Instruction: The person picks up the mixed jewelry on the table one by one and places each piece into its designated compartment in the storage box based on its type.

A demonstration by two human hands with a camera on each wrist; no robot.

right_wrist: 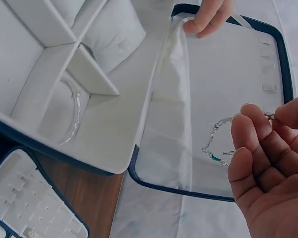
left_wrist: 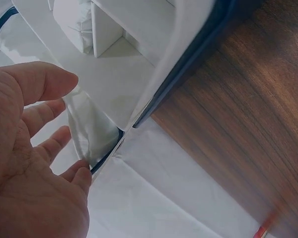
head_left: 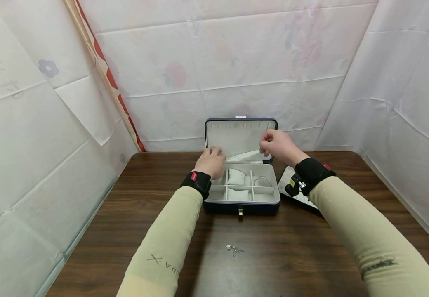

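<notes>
Your left sleeve [head_left: 164, 243] bears inverted lettering [head_left: 172, 269] reading "QUA X"; the dark print [head_left: 379, 266] on your right sleeve [head_left: 359, 231] is illegible.

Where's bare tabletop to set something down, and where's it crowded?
Bare wood lies left of the left sleeve, and between it and the right sleeve around the silver jewelry. Crowded: the open lid, behind left hand and right hand, and right of the box, where the tray sits.
</notes>
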